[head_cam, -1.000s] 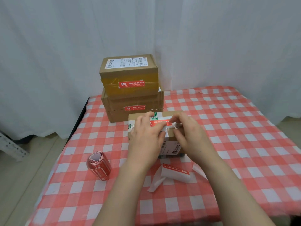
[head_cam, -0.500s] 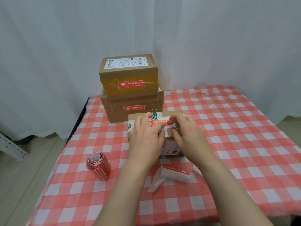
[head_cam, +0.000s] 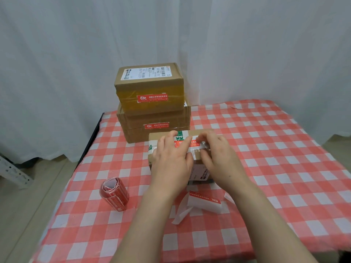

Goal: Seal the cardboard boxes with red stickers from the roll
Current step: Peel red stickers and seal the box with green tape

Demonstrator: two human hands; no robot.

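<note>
A small cardboard box (head_cam: 197,132) with green-printed tape sits mid-table, mostly covered by both hands. A red sticker (head_cam: 187,143) lies across its top seam. My left hand (head_cam: 171,158) lies flat on the box's left part, its fingers pressing the sticker's left half. My right hand (head_cam: 218,156) rests on the right part, fingertips pressing down the sticker's right end. The red sticker roll (head_cam: 115,193) stands on the cloth to the left of my left forearm.
Two larger cardboard boxes are stacked behind, the upper box (head_cam: 150,86) and the lower box (head_cam: 153,123) each bearing a red sticker. White backing strips (head_cam: 201,205) lie crumpled near the front. The table's checked cloth (head_cam: 266,149) spreads to the right; white curtains hang behind.
Both hands stay on the small box. My right fingers have slid slightly along the sticker's right end, flattening it.
</note>
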